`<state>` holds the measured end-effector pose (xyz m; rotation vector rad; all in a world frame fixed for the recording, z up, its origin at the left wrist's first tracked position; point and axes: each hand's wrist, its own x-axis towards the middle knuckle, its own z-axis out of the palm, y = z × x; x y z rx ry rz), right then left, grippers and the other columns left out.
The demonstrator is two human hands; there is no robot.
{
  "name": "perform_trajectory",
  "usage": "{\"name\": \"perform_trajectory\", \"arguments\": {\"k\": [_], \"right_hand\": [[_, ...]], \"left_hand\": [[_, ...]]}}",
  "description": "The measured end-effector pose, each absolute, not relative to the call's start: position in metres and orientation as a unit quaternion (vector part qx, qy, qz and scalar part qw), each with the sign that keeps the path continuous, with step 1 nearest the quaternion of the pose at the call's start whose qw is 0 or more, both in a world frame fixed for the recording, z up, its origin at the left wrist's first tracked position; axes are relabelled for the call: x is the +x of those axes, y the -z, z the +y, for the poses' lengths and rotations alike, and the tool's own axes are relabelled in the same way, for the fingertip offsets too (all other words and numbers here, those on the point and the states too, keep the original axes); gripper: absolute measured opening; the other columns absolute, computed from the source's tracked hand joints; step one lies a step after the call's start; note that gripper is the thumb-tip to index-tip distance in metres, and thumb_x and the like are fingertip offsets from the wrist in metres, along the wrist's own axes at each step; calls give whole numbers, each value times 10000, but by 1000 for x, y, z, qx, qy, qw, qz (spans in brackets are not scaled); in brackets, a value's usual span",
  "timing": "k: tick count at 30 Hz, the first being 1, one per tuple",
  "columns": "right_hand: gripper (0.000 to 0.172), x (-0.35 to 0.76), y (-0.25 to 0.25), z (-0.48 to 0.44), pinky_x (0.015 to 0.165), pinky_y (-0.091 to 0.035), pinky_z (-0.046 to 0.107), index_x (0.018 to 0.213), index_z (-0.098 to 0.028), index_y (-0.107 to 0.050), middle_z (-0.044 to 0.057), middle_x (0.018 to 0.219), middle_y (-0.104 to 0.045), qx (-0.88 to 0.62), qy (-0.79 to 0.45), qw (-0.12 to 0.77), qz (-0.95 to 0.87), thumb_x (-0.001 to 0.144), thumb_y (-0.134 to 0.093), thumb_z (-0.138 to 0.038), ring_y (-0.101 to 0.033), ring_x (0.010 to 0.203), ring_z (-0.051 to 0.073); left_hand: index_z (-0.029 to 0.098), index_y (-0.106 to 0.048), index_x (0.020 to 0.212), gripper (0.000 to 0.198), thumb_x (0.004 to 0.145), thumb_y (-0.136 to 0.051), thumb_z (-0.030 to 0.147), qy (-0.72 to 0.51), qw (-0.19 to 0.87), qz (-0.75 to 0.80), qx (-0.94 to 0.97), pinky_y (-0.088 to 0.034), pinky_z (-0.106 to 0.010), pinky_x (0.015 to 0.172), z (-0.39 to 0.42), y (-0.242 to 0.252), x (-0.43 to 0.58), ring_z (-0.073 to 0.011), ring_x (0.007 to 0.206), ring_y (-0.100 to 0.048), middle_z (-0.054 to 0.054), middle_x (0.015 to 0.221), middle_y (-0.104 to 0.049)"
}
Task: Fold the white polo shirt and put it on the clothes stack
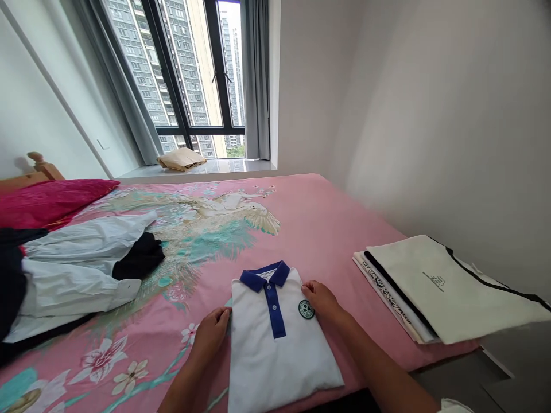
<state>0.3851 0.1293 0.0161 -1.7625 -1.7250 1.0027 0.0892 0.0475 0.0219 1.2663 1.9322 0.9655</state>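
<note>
A folded white polo shirt (pixel 275 355) with a navy collar and placket and a round green badge lies flat on the pink bedspread (pixel 327 229), near the bed's near edge. My left hand (pixel 210 332) presses against the shirt's left side, fingers curled at the fold. My right hand (pixel 321 301) sits on the upper right edge of the shirt, just beside the badge. Both forearms come in bare from the bottom of the view.
A heap of white and black clothing (pixel 73 275) lies on the bed's left side below a crimson pillow (pixel 51 201). To the right, a white bag with black trim (pixel 443 287) rests on a flat stack of cloth. A beige cloth (pixel 181 159) sits on the window sill.
</note>
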Motion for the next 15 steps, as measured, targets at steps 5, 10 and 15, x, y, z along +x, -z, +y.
{"name": "perform_trajectory", "arguments": {"k": [5, 10, 15], "right_hand": [[304, 378, -8, 150, 574, -370, 229, 775, -162, -641, 26, 734, -657, -651, -369, 233, -621, 775, -509, -436, -573, 660, 146], [310, 375, -4, 157, 563, -350, 226, 743, -154, -631, 25, 708, -651, -663, -357, 221, -620, 775, -504, -435, -567, 649, 144], [404, 371, -3, 157, 591, -343, 244, 810, -172, -620, 46, 826, -665, -667, -324, 224, -633, 865, -346, -463, -571, 719, 154]], "left_hand": [[171, -627, 608, 305, 680, -538, 454, -357, 339, 737, 463, -414, -242, 521, 65, -21, 90, -180, 586, -583, -10, 573, -639], [167, -613, 612, 348, 649, -573, 511, -349, 347, 746, 448, -328, -230, 441, 73, -16, 92, -144, 473, -505, 7, 521, -586], [177, -592, 589, 357, 645, -570, 529, -358, 349, 747, 439, -334, -235, 456, 74, -10, 90, -147, 480, -505, 11, 514, -574]]}}
